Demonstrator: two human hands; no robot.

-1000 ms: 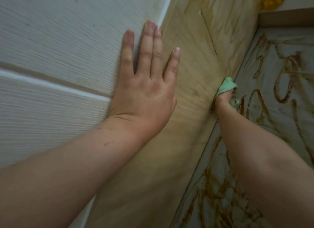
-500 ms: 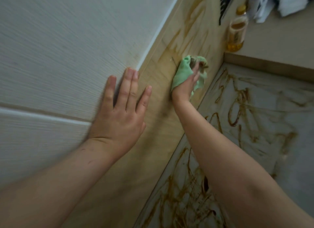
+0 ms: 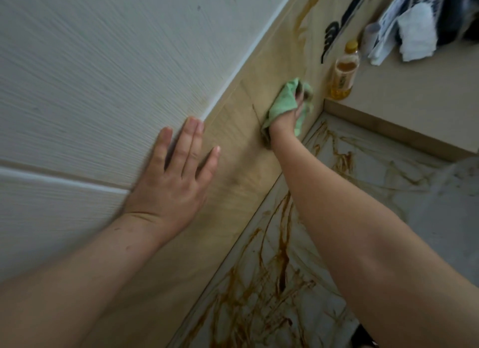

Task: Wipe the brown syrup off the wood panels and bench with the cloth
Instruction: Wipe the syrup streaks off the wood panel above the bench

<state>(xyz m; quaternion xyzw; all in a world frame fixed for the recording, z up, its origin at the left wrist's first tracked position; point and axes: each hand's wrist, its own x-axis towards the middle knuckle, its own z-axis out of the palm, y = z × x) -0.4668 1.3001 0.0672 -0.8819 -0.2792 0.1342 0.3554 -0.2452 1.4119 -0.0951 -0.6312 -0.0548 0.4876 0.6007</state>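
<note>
The right grip [image 3: 290,114], fingers curled, bunches a soft mint-green cloth [image 3: 280,101] and presses it to the smooth tan wood-grain panel [image 3: 233,171], just above the pale marbled counter [image 3: 388,171]. Stringy brown syrup [image 3: 281,264] streaks the counter; a fainter smear high on the panel may be more. The left grip [image 3: 173,187] lies flat, fingers straight, holding nothing, across the seam between that panel and a ribbed white panel [image 3: 103,75].

The green cloth [image 3: 283,98] is crumpled and pressed against the tan wood panel [image 3: 246,150], just above the worktop's [image 3: 375,171] rear edge. Brown syrup [image 3: 280,259] lies in tangled streaks across the pale worktop; one streak runs high on the panel.
</note>
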